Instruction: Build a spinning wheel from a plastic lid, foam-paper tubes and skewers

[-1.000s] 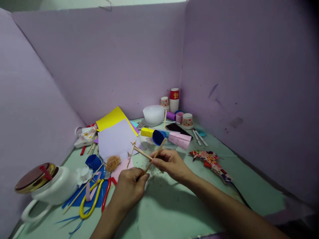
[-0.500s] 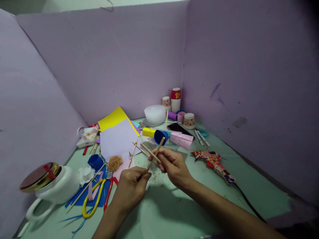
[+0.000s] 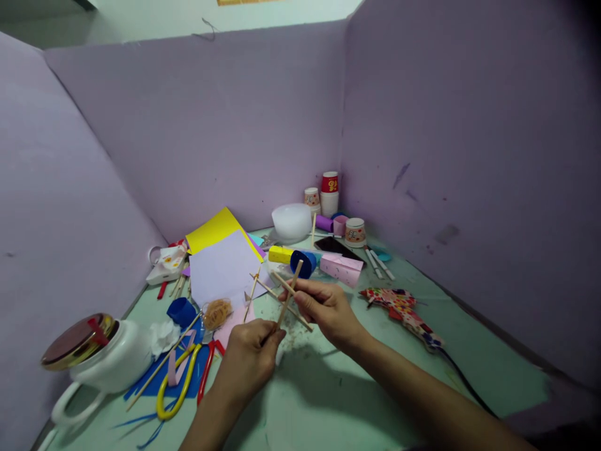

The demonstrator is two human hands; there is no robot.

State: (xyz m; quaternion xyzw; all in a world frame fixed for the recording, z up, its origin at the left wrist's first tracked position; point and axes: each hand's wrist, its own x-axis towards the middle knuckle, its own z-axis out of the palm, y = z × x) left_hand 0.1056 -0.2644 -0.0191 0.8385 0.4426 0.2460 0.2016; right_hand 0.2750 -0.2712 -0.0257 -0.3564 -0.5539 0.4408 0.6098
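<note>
My left hand (image 3: 253,354) is closed around the lower end of a wooden stick (image 3: 297,275), which slants up and away. A second wooden stick (image 3: 282,281) is pinched between the thumb and fingers of my right hand (image 3: 331,313). The two sticks cross in an X near my right fingertips; whether anything binds them there I cannot make out. Just beyond my hands, two thinner sticks (image 3: 254,289) meet at a small tan band and lie on the table. A bag of rubber bands (image 3: 217,314) is left of them.
At right lies a patterned glue gun (image 3: 399,307) with its cord. Paper sheets (image 3: 220,263), a white bowl (image 3: 292,222), paper cups (image 3: 355,232), rolled paper and a phone (image 3: 340,249) sit farther back. A white mug (image 3: 117,357) and yellow-handled tool (image 3: 190,382) are at left.
The view has tipped up slightly. My hands keep their grips, while the crossed sticks have shifted a little and the left-hand stick stands somewhat steeper.
</note>
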